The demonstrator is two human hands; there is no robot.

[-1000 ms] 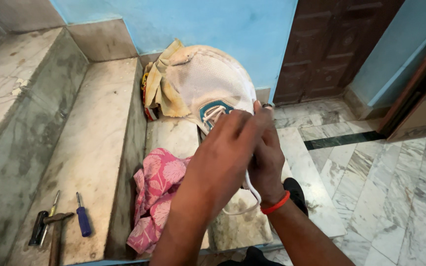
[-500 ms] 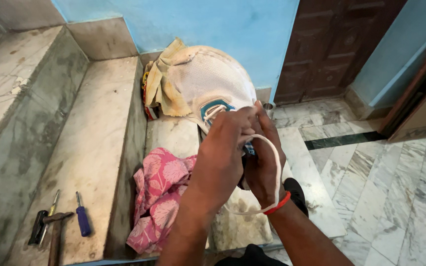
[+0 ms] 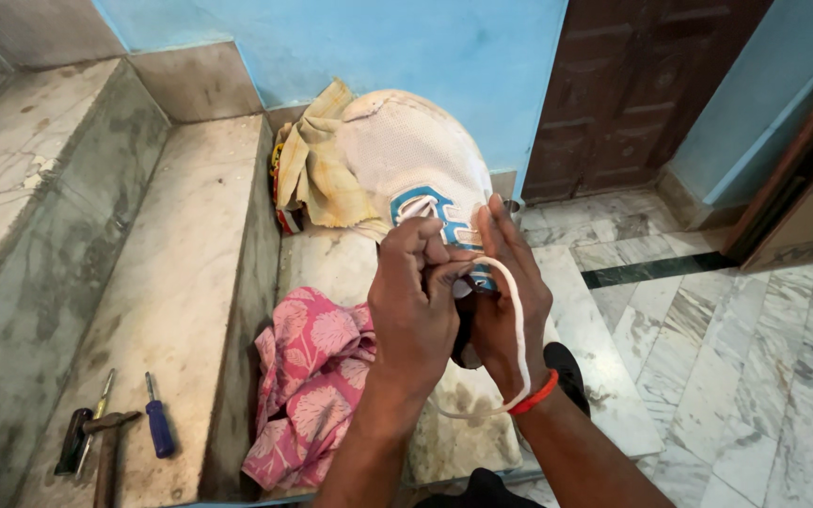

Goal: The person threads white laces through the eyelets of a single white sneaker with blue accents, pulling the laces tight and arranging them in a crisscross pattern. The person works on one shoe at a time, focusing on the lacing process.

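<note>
Since half a second ago my hands have shifted little; the white cord (image 3: 518, 320) now hangs in a longer smooth loop over the back of my right hand (image 3: 508, 301), running down to the red band (image 3: 536, 395) at that wrist. My left hand (image 3: 414, 299) is curled shut, fingertips pinching the cord's upper end just beside the right hand's fingers. The right hand is cupped, fingers together and upright, around something dark between the palms; I cannot tell what it is or how firmly it is gripped.

Both hands hover over the lower marble step (image 3: 331, 263), worn and stained. Behind them a bulging white woven sack (image 3: 406, 160) with a blue mark leans on the blue wall (image 3: 378, 47), a frayed yellow cloth (image 3: 317, 179) draped on its left side. A crumpled pink floral cloth (image 3: 308, 376) lies just left of my left forearm. On the upper step (image 3: 181, 282), well apart, lie a blue-handled screwdriver (image 3: 156, 425) and a hammer (image 3: 105, 442). To the right are veined marble floor tiles (image 3: 755, 357) and a dark carved wooden door (image 3: 632, 85).
</note>
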